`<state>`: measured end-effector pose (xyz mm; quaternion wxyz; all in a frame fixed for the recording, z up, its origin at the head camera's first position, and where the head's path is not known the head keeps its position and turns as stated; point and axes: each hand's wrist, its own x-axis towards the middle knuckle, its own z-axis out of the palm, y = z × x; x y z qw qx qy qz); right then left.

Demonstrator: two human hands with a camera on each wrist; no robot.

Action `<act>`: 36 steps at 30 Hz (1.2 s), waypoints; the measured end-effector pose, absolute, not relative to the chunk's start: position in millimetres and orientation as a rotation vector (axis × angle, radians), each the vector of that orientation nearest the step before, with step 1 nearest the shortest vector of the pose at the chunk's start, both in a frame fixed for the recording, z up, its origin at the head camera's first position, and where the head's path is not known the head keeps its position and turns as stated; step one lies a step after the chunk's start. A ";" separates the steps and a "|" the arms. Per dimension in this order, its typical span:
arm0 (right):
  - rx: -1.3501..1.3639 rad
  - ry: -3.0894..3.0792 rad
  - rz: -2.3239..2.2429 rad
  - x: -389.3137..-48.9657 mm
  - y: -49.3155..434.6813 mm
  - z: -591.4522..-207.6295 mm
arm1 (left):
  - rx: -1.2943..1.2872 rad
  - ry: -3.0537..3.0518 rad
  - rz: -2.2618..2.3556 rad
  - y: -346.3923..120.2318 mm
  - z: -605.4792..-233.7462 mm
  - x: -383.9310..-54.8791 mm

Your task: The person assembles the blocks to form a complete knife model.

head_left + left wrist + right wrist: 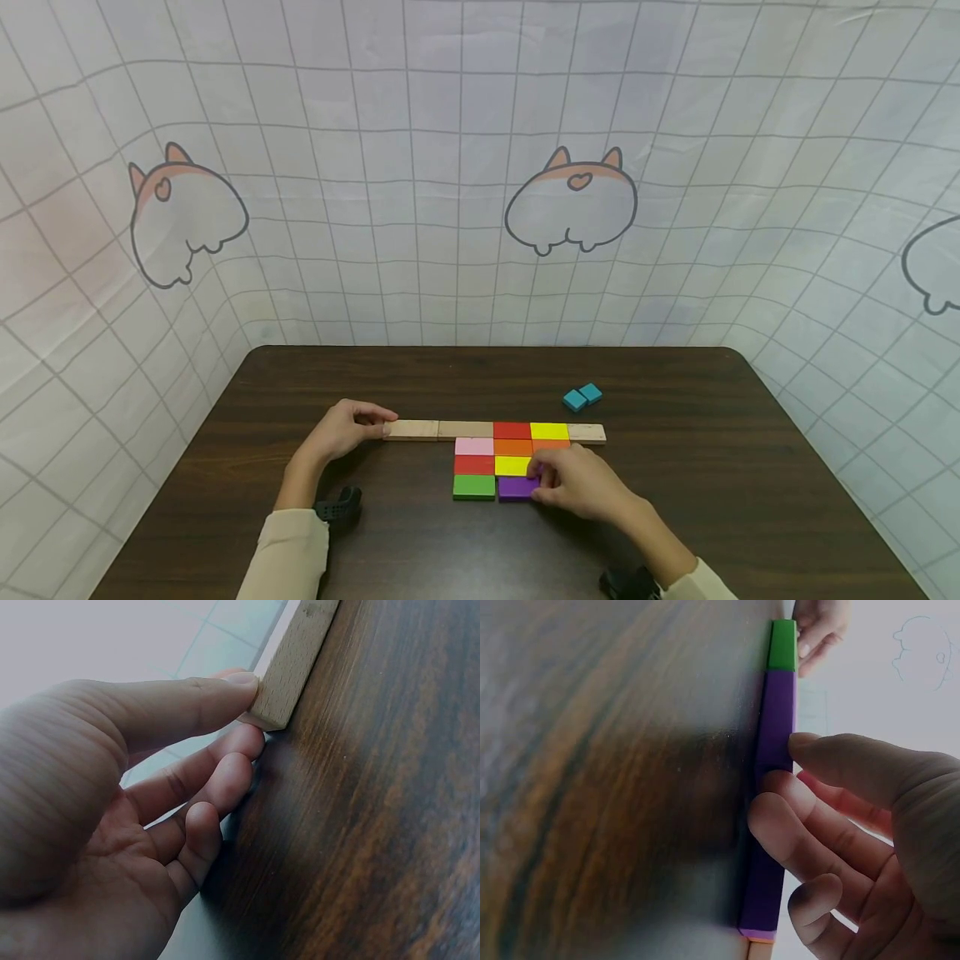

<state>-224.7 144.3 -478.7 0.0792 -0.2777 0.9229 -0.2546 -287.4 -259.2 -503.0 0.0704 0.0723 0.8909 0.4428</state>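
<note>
Flat coloured blocks lie side by side on the table in the head view, against a row of plain wooden blocks. My left hand pinches the left end of a wooden block, thumb and forefinger at its corner, other fingers loosely curled. The right hand holds a purple block at the front edge with thumb and fingertips. Another purple block lies beside it, next to a green block. Pink, red, orange and yellow blocks sit behind these. The right hand hides part of the front right.
Two teal blocks lie apart behind the row, toward the right. The dark wood table ends at a white gridded cloth at the back and sides. Black wrist devices sit at both wrists.
</note>
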 end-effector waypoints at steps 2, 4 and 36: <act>-0.822 2.758 -0.763 -225.2 142.8 -477.8 | 0.219 2.681 1.332 -259.2 -502.6 -287.2; -0.815 2.749 -0.770 -226.0 141.8 -477.1 | 0.218 2.680 1.334 -259.2 -502.4 -287.1; -0.710 2.678 -1.173 -269.0 205.0 -470.5 | 0.175 2.677 1.328 -258.9 -502.4 -287.9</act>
